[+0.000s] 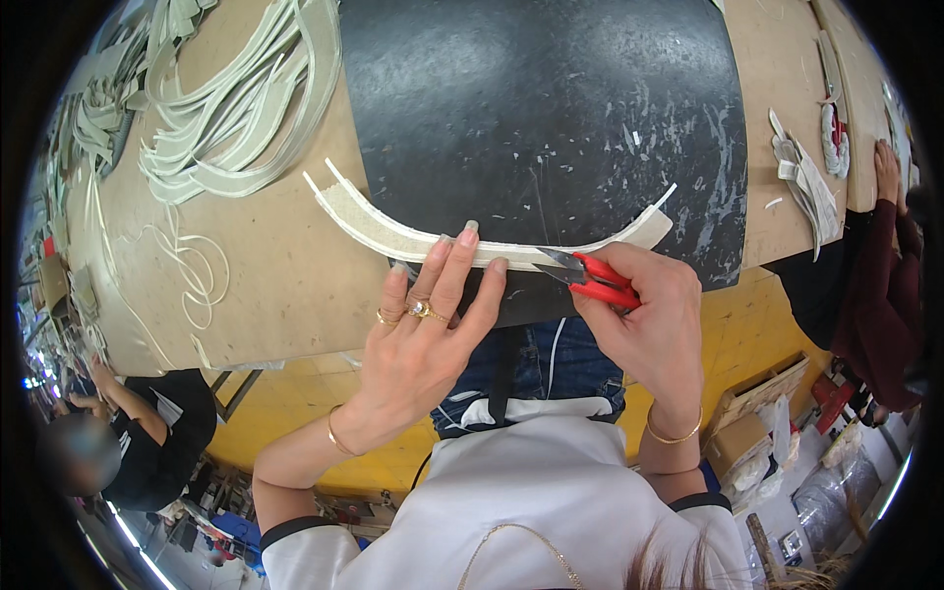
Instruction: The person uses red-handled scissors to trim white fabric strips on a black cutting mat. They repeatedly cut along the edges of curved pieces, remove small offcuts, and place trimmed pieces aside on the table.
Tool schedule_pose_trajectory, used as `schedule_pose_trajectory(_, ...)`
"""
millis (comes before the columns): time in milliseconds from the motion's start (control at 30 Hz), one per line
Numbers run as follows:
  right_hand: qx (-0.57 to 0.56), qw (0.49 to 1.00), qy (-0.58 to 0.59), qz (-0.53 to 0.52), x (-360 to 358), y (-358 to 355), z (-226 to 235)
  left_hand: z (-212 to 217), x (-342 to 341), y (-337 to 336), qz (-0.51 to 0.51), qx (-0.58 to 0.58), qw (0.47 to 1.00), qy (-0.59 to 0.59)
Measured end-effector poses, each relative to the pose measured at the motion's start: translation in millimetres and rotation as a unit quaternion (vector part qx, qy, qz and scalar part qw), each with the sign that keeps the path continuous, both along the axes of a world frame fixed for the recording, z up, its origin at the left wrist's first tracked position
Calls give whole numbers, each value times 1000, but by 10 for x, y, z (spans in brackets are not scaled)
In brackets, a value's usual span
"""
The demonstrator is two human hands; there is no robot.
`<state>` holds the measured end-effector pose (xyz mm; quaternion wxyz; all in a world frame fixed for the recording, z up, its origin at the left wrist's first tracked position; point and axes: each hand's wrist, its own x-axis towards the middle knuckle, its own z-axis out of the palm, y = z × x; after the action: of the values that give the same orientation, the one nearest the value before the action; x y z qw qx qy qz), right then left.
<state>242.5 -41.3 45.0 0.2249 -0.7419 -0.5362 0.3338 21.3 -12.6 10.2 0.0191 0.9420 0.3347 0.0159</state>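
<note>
A curved beige fabric strip [366, 218] with white piped edges lies across the near part of a black mat [551, 118]. Spread over the middle of the strip, the fingers of my left hand [433, 305] press it flat; rings show on two of them. My right hand [649, 305] grips red-handled thread snips [602, 279]. Their blades are parted and point left, at the strip's lower edge just right of my left fingertips. Narrow white cord ends stick out past both ends of the strip.
Several more curved strips [246, 128] are heaped at the far left of the brown table [265, 285]. Loose white cord [197, 275] curls nearer me. Fabric pieces [808, 187] lie at the right. Other people [147, 433] are at work on both sides.
</note>
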Motion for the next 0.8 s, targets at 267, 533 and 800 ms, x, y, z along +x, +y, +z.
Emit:
schedule_pose_trajectory(267,-12,1000,-27,-11,-47,28,20,34,119,-74,11,7,999,33)
schedule_pose_trajectory(533,-44,996,-82,6,-94,37,82,81,255,-144,48,6,997,59)
schedule_pose_trajectory(800,-65,997,-35,-2,-36,-49,150,166,112,-147,24,-114,993,15)
